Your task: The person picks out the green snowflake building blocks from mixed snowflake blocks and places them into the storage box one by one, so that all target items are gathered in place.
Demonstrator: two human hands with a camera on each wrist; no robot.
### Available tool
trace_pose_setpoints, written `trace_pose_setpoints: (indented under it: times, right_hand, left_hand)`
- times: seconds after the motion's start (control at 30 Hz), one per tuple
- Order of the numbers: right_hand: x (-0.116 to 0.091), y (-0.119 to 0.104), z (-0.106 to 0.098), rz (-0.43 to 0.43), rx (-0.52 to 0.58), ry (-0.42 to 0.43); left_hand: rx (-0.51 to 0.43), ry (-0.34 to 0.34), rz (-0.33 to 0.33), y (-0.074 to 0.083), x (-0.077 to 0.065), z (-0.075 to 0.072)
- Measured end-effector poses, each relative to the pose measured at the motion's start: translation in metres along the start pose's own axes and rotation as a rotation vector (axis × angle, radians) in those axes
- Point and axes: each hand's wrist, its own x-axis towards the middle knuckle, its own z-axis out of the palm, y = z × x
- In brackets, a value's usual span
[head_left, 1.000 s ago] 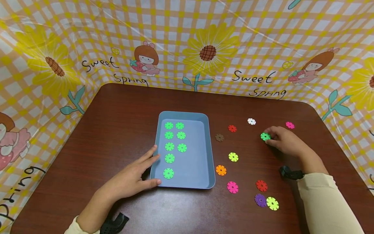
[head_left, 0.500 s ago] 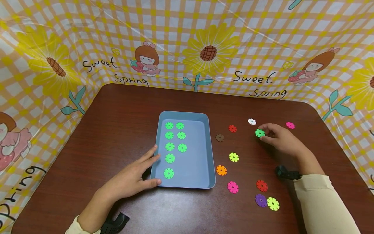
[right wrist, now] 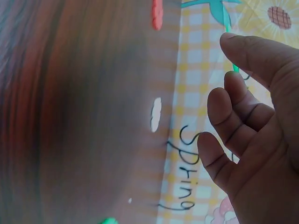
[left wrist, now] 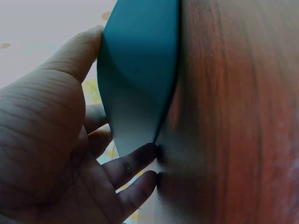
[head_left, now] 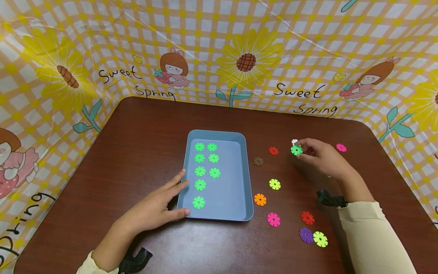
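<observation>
My right hand [head_left: 325, 156] pinches a green notched plastic disc [head_left: 296, 150] between thumb and fingertips, above the right part of the table. In the right wrist view this disc [right wrist: 236, 68] shows edge-on between the fingertips. Just behind it lies a white notched disc [head_left: 294, 142], partly covered in the head view. My left hand [head_left: 150, 207] rests against the left side of a shallow blue-grey tray [head_left: 236, 182], fingers spread, with the thumb at its near corner. From the left wrist, the thumb touches the tray's rim [left wrist: 140, 60] while two fingertips reach the table.
Inside the tray, several green discs [head_left: 200, 185] stand in two columns at the left. Right of it lie loose discs: brown [head_left: 258, 161], red [head_left: 273, 151], yellow [head_left: 275, 184], orange [head_left: 260, 199], pink [head_left: 273, 219] and purple [head_left: 306, 235]. A patterned cloth [head_left: 205, 45] surrounds the table.
My right hand has carried the green disc leftward and slightly farther back, toward the white disc. A bit of another green disc now shows by the right wrist. My left hand has stayed in place.
</observation>
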Motion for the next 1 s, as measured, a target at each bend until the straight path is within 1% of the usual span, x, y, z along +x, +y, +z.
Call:
trace_pose_setpoints:
  times: [0.17,0.47,0.67,1.0]
  right_hand:
    - [0.005,-0.012,0.003,0.013,0.027,0.001]
    - [0.011,-0.027,0.010,-0.026,0.048,-0.024]
    - [0.015,-0.040,0.014,-0.080,0.074,-0.048]
    - [0.025,-0.064,0.024,-0.146,0.172,-0.092]
  left_hand:
    - [-0.003,0.002,-0.004,0.000,0.000,0.000]
    - [-0.009,-0.001,-0.013,0.001,0.000,0.000]
    - [-0.001,-0.003,-0.020,0.001,0.000,0.000]
    - [0.005,0.001,-0.010,0.001,0.000,0.000]
